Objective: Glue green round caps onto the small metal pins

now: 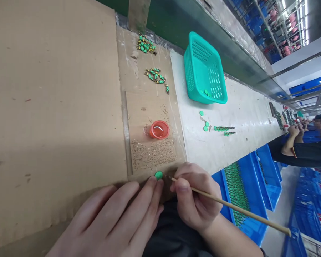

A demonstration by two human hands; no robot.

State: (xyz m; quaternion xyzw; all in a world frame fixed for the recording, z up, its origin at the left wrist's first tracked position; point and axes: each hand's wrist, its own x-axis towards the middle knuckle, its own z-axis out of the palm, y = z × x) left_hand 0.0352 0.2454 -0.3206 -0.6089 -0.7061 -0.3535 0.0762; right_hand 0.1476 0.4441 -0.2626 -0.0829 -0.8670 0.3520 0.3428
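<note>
My right hand point(196, 196) is closed around a thin wooden-handled brush point(235, 207), its fine dark tip pointing left. Just left of that tip, a small round green disc point(158, 175) shows at the fingertips of my left hand point(123, 210). The left fingers press together against the disc near the table edge; the thumb is hidden. Beyond the hands, a small red cup point(159, 130) with shiny clear liquid stands on a cardboard piece point(136, 107). Small brown specks or drops dot the cardboard point(152, 153) in front of the cup.
Small green, yellow and dark parts point(146, 45) lie in piles at the back. A teal basket point(205, 67) holds a few green discs; more discs point(205, 125) lie near it. Blue bins point(256, 217) stand at right, one with many green pieces. Another person point(305, 146) works farther along.
</note>
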